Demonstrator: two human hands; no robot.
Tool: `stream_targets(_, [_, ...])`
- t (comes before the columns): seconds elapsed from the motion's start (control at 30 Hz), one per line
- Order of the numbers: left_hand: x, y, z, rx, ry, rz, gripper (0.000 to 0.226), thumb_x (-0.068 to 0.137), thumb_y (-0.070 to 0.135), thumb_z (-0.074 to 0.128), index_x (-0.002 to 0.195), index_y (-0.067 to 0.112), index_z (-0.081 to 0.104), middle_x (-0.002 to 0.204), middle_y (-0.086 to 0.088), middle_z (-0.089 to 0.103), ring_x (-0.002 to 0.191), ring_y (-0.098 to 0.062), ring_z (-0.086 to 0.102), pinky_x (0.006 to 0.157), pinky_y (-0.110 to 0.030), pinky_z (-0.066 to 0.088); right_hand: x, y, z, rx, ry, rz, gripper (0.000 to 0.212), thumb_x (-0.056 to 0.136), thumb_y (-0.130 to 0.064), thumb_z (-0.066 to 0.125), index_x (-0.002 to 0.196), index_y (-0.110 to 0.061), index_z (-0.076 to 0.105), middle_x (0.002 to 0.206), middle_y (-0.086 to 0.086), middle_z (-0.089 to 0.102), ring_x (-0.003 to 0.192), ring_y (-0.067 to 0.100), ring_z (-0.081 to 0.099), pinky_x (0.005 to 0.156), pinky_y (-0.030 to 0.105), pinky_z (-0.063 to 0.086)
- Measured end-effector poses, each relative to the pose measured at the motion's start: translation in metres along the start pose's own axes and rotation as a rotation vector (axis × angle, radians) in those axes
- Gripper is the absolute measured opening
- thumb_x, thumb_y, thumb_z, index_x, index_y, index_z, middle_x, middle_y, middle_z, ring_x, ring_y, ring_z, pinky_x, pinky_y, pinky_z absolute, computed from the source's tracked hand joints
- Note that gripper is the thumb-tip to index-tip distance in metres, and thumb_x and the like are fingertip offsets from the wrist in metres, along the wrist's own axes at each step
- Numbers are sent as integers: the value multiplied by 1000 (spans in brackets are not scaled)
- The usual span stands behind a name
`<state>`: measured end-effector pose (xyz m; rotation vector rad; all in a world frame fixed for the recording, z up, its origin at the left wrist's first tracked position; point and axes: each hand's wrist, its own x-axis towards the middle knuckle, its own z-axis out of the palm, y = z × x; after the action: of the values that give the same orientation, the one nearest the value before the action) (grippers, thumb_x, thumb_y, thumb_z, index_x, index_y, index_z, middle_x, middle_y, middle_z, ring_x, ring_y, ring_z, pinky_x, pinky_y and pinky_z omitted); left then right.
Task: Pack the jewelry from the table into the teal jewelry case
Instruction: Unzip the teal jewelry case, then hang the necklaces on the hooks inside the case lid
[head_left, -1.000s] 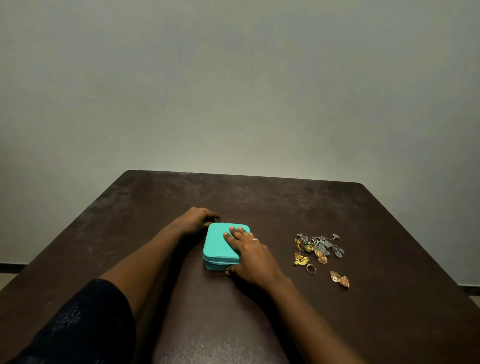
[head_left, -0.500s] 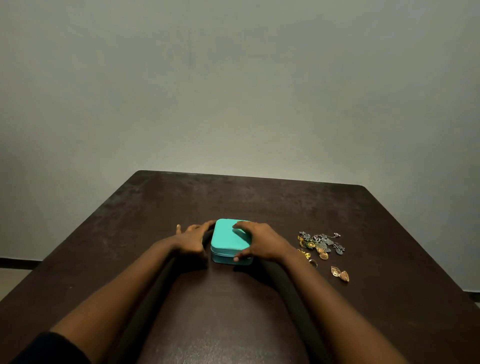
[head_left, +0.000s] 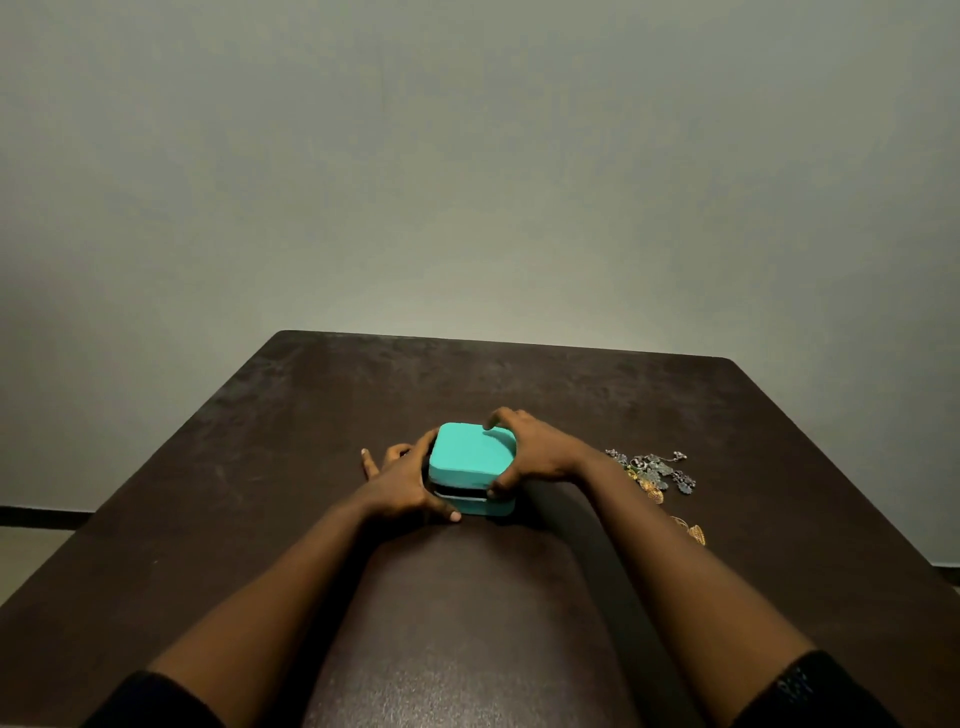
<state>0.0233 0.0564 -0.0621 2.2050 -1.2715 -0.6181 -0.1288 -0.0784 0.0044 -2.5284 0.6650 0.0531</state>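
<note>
The teal jewelry case (head_left: 470, 457) sits mid-table with its lid raised a crack, a dark gap showing along the near side. My right hand (head_left: 535, 449) grips the lid, fingers over its top and far edge, thumb at the near right corner. My left hand (head_left: 402, 483) holds the case's left side, thumb along the base front, some fingers spread on the table. A heap of silver and gold jewelry (head_left: 652, 470) lies to the right, partly hidden by my right forearm. A gold earring (head_left: 691, 530) lies nearer to me.
The dark brown table (head_left: 519, 597) ends at a far edge against a plain grey wall. The floor shows past the left and right edges.
The case's lid has lifted slightly, opening a dark gap. My right hand slid further over the lid; my left hand closed in on the case's left side and base.
</note>
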Motion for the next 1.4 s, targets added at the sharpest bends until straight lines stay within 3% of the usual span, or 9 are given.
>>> stream_targets(0.2, [1, -1, 0, 22, 4, -20, 131, 51, 48, 81, 148, 34, -6, 150, -18, 18, 145, -30, -6, 102, -53, -31, 7, 7, -14, 483, 122, 28, 29, 84, -29, 64, 104, -14, 50, 112, 9, 58, 99, 21, 58, 80, 36, 52])
stream_targets(0.4, [-2, 3, -2, -13, -27, -11, 128, 56, 44, 82, 148, 38, -6, 153, -16, 12, 144, -31, -12, 99, -51, -33, 23, 9, -13, 666, 308, 176, 39, 89, -53, 48, 99, -15, 49, 103, 8, 58, 87, 22, 63, 77, 47, 58])
stream_targets(0.5, [-2, 1, -3, -11, -49, -4, 125, 53, 47, 80, 147, 41, -2, 152, -18, 10, 144, -32, -11, 97, -51, -35, 30, 13, -7, 621, 338, 225, 36, 95, -48, 40, 101, -13, 45, 113, 15, 57, 95, 32, 63, 77, 53, 56])
stream_targets(0.6, [0, 1, -4, 1, -48, -13, 118, 61, 40, 83, 146, 44, 1, 152, -18, 9, 144, -34, -11, 99, -52, -33, 39, 15, -4, 539, 349, 282, 33, 99, -36, 37, 110, -6, 46, 115, 14, 55, 95, 28, 59, 63, 40, 55])
stream_targets(0.77, [1, 3, -4, 22, -70, -3, 114, 63, 40, 81, 145, 46, 3, 152, -18, 9, 144, -32, -9, 99, -54, -33, 55, 22, 3, 494, 370, 353, 34, 98, -28, 40, 118, -3, 50, 123, 18, 57, 110, 33, 57, 93, 46, 48])
stream_targets(1.03, [4, 0, -2, 36, -106, -29, 120, 45, 57, 73, 144, 48, 5, 153, -17, 11, 144, -32, -10, 99, -56, -34, 66, 30, 13, 487, 446, 396, 33, 97, -23, 46, 109, 2, 63, 112, 19, 65, 105, 32, 60, 75, 33, 42])
stream_targets(1.17, [-1, 6, -1, 52, -75, -4, 115, 57, 51, 79, 146, 43, 6, 152, -18, 11, 144, -31, -9, 97, -51, -34, 66, 28, 18, 507, 564, 399, 35, 94, -28, 51, 112, 0, 62, 114, 18, 65, 106, 32, 60, 91, 43, 47])
stream_targets(1.23, [-4, 8, -1, 76, -53, -2, 113, 62, 49, 79, 147, 41, 5, 152, -18, 11, 144, -32, -9, 98, -51, -33, 66, 26, 19, 494, 639, 401, 36, 92, -29, 55, 114, -2, 60, 117, 16, 62, 107, 29, 58, 91, 41, 47])
stream_targets(1.4, [-3, 6, -5, 52, -146, -7, 132, 36, 70, 70, 146, 43, 2, 154, -17, 11, 144, -30, -13, 98, -56, -33, 59, 18, 20, 423, 756, 355, 27, 85, -28, 65, 101, -8, 58, 110, 11, 59, 98, 25, 57, 79, 36, 46])
